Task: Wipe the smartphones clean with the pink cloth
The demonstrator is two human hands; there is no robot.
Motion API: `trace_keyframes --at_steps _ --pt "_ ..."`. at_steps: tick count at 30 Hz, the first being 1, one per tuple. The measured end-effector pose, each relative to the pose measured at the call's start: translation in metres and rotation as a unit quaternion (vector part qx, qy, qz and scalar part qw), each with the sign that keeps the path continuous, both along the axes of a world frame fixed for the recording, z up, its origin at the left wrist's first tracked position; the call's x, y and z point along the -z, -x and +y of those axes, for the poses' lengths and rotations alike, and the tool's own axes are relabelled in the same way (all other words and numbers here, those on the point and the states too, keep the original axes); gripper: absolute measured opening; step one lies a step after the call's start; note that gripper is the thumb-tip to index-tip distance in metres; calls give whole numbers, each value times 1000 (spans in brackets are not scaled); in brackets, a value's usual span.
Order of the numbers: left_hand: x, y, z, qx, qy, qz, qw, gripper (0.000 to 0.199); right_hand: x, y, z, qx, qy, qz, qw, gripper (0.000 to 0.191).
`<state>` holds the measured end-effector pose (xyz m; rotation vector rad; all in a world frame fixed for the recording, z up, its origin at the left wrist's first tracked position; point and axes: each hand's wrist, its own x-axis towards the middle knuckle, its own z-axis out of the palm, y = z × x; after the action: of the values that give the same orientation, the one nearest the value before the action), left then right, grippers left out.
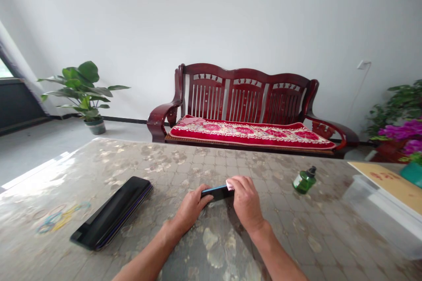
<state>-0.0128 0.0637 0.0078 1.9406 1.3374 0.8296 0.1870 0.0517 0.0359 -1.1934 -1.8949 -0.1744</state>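
Observation:
A dark, flat phone with a blue edge (217, 190) is held up on its side just above the table. My left hand (194, 204) grips its left end, thumb on the near face and fingers behind. At the other end, my right hand (246, 202) pinches a small white wipe (229, 185) against the phone's upper right corner. Its fingertips are partly hidden, so whether they also grip the phone is unclear. Left of my hands lies a long stack of glossy black flat pieces (112, 213), some with bluish-purple edges.
Coloured rubber bands (57, 219) lie at the left on the patterned tablecloth (178, 167). A green pump bottle (304, 180) stands to the right, near a clear plastic box (372, 210) with tan cardboard (392, 182) on top. Beyond the table is a wooden bench (244, 92).

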Motion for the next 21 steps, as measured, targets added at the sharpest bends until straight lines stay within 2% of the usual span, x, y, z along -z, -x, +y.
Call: trace_keyframes --at_steps 5,8,15,21 --pt "1 -1 -2 9 -16 -7 1000 17 -4 25 -10 -58 -2 -24 998 24" --pt "2 0 -2 15 -22 -20 999 17 -6 28 -11 -75 -1 -39 996 23" --pt "1 1 1 -2 -6 -1 1000 19 -1 -9 6 -13 -25 -26 999 25" --pt "1 1 -1 3 -12 -16 1000 20 5 -25 14 -5 -24 4 1000 27"
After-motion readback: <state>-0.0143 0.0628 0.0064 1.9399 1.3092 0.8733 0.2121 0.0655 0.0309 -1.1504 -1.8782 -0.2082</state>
